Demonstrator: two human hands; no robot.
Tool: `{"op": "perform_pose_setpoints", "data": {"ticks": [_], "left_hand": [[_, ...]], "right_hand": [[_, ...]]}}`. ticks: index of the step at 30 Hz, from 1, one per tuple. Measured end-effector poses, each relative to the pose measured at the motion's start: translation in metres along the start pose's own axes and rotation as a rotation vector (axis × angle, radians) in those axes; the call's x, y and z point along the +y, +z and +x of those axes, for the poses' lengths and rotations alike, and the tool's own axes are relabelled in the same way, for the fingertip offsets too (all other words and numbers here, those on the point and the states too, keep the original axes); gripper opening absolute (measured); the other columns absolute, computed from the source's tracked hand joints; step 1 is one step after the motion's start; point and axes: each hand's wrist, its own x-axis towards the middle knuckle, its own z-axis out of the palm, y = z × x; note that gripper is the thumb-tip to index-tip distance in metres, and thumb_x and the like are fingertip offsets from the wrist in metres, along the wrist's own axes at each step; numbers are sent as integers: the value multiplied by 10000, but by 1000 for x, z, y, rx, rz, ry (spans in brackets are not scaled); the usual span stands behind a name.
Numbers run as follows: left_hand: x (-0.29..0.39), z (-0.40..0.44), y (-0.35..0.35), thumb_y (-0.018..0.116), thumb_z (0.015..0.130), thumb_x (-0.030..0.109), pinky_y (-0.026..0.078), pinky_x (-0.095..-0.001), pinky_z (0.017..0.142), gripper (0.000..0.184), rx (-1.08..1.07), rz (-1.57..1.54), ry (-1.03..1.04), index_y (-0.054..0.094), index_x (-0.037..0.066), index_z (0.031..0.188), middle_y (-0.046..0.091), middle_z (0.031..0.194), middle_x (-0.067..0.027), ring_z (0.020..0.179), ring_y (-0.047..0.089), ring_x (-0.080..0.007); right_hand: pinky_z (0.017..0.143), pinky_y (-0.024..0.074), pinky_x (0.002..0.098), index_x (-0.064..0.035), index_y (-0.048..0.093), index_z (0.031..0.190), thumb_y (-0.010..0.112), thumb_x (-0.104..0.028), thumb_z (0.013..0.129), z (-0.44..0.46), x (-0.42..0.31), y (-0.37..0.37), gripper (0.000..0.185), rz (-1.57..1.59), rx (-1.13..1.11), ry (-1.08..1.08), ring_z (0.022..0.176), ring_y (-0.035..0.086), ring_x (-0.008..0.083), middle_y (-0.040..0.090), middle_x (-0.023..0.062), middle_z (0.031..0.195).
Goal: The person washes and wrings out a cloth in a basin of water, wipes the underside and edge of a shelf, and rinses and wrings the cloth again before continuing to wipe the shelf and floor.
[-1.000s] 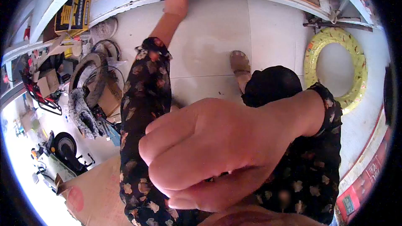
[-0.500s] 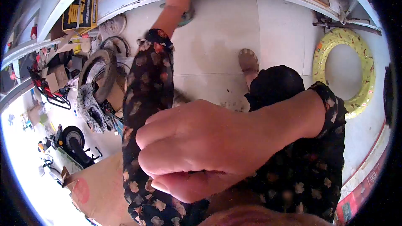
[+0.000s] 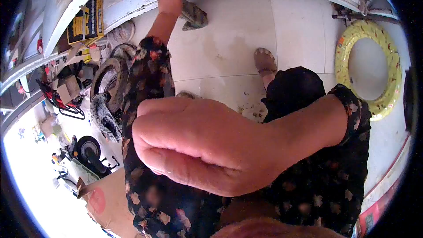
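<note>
My left hand [image 3: 170, 2] reaches out to the white shelf rail [image 3: 141, 1] at the top of the view. Its fingers are closed on a grey-green cloth [image 3: 194, 16], which hangs down beside the wrist over the floor. Close to the camera, my right hand [image 3: 198, 143] is curled into a loose fist in front of my body. Nothing shows between its fingers, and its palm is hidden. Both sleeves are dark with a flower pattern.
A yellow wrapped ring, like a tyre [image 3: 343, 57], leans at the right. Worn tyres [image 3: 98, 81], a yellow-black box [image 3: 90, 22] and a cardboard box [image 3: 112, 200] crowd the left. My shoe [image 3: 265, 61] rests on pale floor tiles.
My left hand has slid left along the rail with the cloth, and more of the cloth now shows on its right. My right fist has shifted slightly left and up.
</note>
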Motion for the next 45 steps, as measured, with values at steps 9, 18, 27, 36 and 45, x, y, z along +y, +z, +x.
{"op": "perform_pose_setpoints", "data": {"ticks": [9, 18, 27, 36, 45], "left_hand": [[-4, -15, -11, 538, 789, 57, 539, -440, 766, 148, 8, -167, 58, 640, 43, 896, 643, 971, -162, 896, 638, -369], [-11, 20, -11, 541, 810, 103, 510, -460, 780, 182, -69, -210, -17, 595, 6, 954, 640, 925, -220, 895, 621, -399], [-7, 19, -5, 529, 805, 56, 532, -455, 762, 147, 8, -141, 82, 651, 26, 882, 648, 944, -191, 880, 645, -363], [-10, 5, -5, 574, 780, 59, 519, -451, 794, 132, -38, -133, 153, 650, 26, 883, 643, 956, -202, 900, 635, -374], [-17, 6, 10, 526, 811, 96, 502, -478, 793, 177, 26, -225, 184, 627, 33, 942, 634, 952, -210, 913, 620, -378]], "right_hand": [[662, 453, 446, 3, 500, 805, 571, -86, 808, -8, 1, 13, 114, -101, -12, 2, 746, 552, 371, 536, 187, 779], [659, 471, 446, 16, 526, 758, 584, -116, 801, -9, 3, 22, 150, -134, -14, 49, 713, 574, 359, 549, 179, 733], [667, 488, 443, 28, 535, 760, 599, -125, 776, -9, 4, 14, 167, -164, -62, 63, 727, 586, 358, 565, 188, 740], [679, 498, 441, 23, 543, 763, 607, -138, 769, -16, -5, 5, 173, -204, -116, 72, 737, 594, 351, 570, 182, 744], [681, 510, 430, 25, 561, 768, 627, -150, 748, -19, -7, 3, 189, -237, -126, 19, 738, 599, 342, 574, 173, 748]]}}
